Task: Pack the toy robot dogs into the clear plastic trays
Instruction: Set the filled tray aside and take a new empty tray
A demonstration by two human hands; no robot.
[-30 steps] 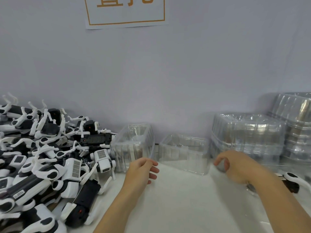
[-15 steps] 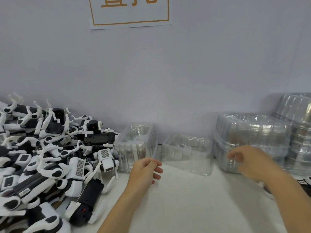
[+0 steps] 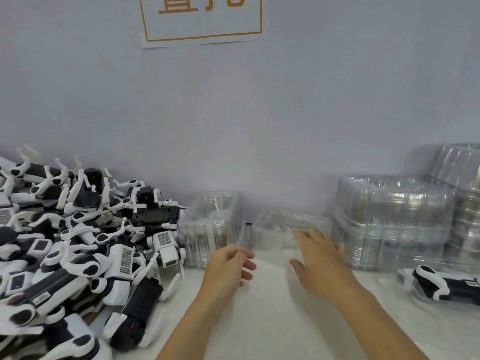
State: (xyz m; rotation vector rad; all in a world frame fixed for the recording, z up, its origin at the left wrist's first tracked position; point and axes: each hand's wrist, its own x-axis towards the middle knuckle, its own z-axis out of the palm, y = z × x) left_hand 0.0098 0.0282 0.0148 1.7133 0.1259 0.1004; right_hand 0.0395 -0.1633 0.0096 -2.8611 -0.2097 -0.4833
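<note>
A heap of black-and-white toy robot dogs (image 3: 78, 242) covers the left of the white table. Two clear plastic trays stand at the wall: one tilted tray (image 3: 213, 224) beside the heap and a lower tray (image 3: 283, 227) to its right. My left hand (image 3: 228, 268) hovers just in front of the tilted tray, fingers loosely curled, holding nothing. My right hand (image 3: 317, 258) reaches with spread fingers at the lower tray's front wall; contact is blurred. A packed dog in a tray (image 3: 441, 284) lies at the right.
Stacks of clear trays (image 3: 394, 222) stand at the back right against the wall, with a taller stack (image 3: 465, 203) at the far right edge. A paper sign (image 3: 202, 19) with an orange frame hangs on the wall above. The white table (image 3: 272, 320) stretches between my arms.
My right hand has swung left from the tray stacks to the lower tray in the middle, fingers spreading. My left hand has barely moved.
</note>
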